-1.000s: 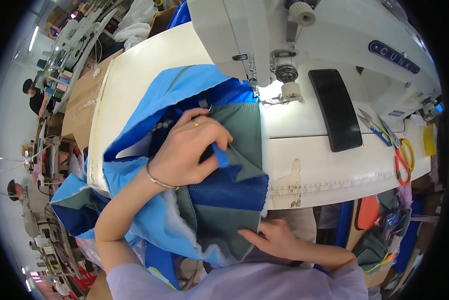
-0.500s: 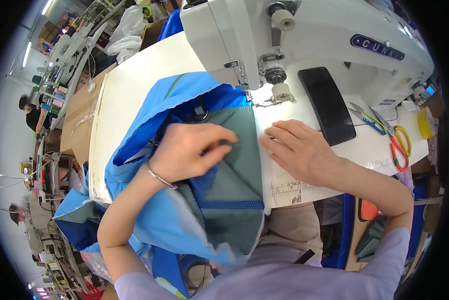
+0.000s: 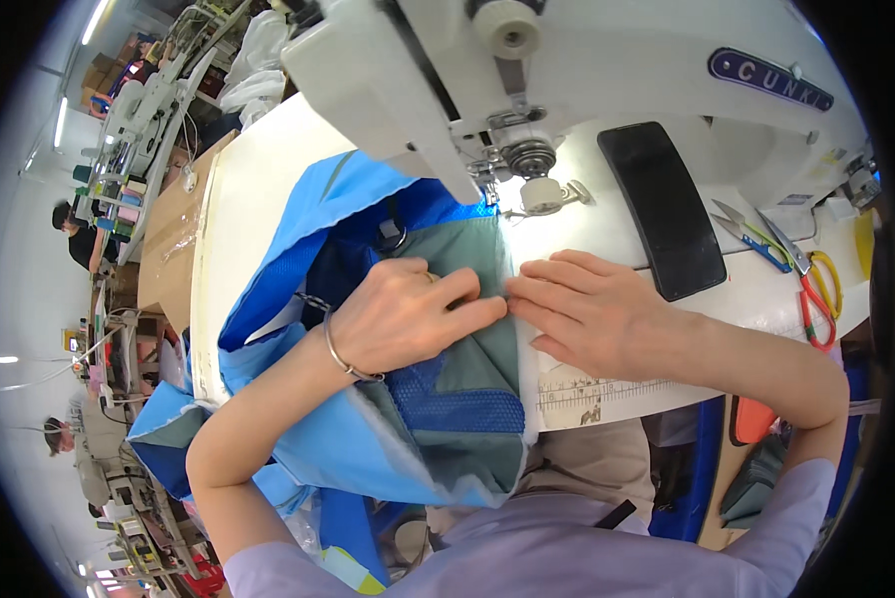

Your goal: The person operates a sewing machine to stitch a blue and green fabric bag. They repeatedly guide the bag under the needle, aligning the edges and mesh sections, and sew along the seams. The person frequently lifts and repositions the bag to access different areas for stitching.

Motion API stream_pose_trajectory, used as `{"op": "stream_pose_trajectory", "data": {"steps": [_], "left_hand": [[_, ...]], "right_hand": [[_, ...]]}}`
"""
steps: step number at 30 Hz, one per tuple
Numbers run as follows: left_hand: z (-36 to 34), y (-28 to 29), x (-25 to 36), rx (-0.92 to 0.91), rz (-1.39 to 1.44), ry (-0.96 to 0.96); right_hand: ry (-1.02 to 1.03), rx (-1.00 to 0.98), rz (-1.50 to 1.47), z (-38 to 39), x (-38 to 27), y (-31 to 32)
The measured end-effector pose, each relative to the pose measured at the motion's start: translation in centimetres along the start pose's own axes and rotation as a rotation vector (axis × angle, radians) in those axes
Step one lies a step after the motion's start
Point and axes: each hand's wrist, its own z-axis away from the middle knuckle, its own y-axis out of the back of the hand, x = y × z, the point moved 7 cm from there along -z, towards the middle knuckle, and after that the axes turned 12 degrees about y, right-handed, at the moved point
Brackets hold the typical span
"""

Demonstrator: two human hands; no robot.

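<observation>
A bright blue and grey-green fabric piece [image 3: 459, 364] lies across the table edge, its far end at the sewing machine's [image 3: 607, 60] needle area. A small dark ring [image 3: 393, 237] shows in its fold. My left hand [image 3: 398, 314], with a bangle at the wrist, rests on the grey-green part; its fingers are curled, thumb and forefinger closed at the right-hand edge of the fabric. Lying flat, fingers stretched, my right hand [image 3: 602, 317] meets that edge from the right, its fingertips close to my left thumb. Whether its fingertips press on cloth is hard to make out.
On the table to the right lie a black phone [image 3: 662, 211], blue-handled snips [image 3: 756, 241] and red-and-yellow-handled scissors [image 3: 814, 289]. A printed ruler strip [image 3: 617, 393] runs along the front edge. Cardboard [image 3: 173, 239] stands at the left, beyond it other machines and people.
My left hand has moved right and slightly down to the fabric edge, its fingers closing. My right hand has shifted slightly left, flattening beside it. The view has tilted a little.
</observation>
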Motion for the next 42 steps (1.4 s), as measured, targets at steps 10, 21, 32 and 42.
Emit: {"op": "stream_pose_trajectory", "data": {"steps": [10, 21, 32, 42], "left_hand": [[-0.8, 0.8, 1.5, -0.113, 0.021, -0.084], [1.0, 2.0, 1.0, 0.096, 0.071, -0.08], [0.8, 2.7, 0.6, 0.147, 0.078, -0.091], [1.2, 2.2, 0.7, 0.148, 0.025, -0.1]], "right_hand": [[-0.027, 0.036, 0.004, 1.2, 0.6, 0.3], [0.032, -0.032, -0.003, 0.0, -0.2, 0.0], [0.212, -0.103, 0.091, -2.4, -2.9, -1.4], [0.086, 0.135, 0.003, -1.8, -0.1, 0.0]]}}
